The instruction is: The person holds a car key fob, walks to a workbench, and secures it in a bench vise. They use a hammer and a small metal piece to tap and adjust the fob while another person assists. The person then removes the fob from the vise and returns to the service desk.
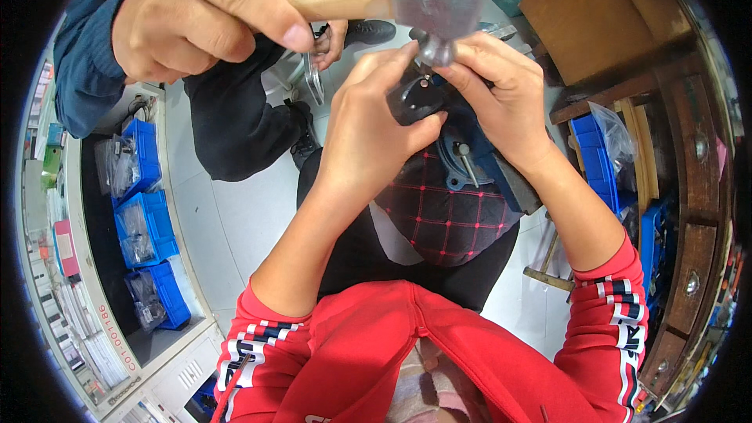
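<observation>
My left hand (368,121) is wrapped around a dark, shiny black part (415,102) with a small round metal rivet (424,83) in its face. Opposite it, my right hand (501,90) has thumb and forefinger drawn together by the same spot; what they pinch is hidden. A co-worker's hand (207,19) reaches in from the upper left, gripping the pale wooden handle of a claw hammer (439,8). The rounded hammer face sits between my two hands, just above the rivet; I cannot tell whether it touches. Under my hands is a blue bench vise (462,153).
Blue bins (145,227) of bagged parts line the left cabinet. A wooden drawer cabinet (689,266) and another blue bin (595,160) stand at right. The co-worker's other hand (333,41) holds a thin, flat object beyond my left hand. Dark checked cloth (446,219) covers my lap.
</observation>
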### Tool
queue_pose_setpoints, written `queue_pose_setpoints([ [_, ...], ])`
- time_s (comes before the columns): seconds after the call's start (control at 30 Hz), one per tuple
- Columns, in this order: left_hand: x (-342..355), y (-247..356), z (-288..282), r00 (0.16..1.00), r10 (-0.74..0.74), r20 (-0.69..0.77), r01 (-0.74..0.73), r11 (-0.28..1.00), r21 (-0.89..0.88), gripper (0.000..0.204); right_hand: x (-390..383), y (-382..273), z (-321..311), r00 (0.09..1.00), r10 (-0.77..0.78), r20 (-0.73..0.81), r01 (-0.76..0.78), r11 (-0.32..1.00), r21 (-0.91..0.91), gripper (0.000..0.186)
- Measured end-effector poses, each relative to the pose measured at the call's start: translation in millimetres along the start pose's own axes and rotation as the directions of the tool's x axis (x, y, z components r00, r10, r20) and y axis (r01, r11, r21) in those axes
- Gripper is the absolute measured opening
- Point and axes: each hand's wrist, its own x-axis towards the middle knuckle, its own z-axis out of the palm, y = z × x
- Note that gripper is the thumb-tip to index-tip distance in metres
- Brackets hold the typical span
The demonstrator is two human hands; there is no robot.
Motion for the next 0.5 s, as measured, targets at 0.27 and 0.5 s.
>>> queue_pose_setpoints([
  [0.27, -0.4, 3.8, 0.3, 0.996, -0.085, -0.012, 0.085, 0.996, -0.025, 0.058, 0.1, -1.8, -1.2, 1.0, -0.014, -0.003, 0.014, 0.999, -0.052, 0.013],
  [0.5, -0.3, 4.9, 0.8, 0.999, -0.05, -0.018, 0.051, 0.999, 0.013, 0.06, -0.1, -0.7, -0.9, 1.0, -0.016, -0.026, 0.016, 1.0, -0.019, 0.013],
])
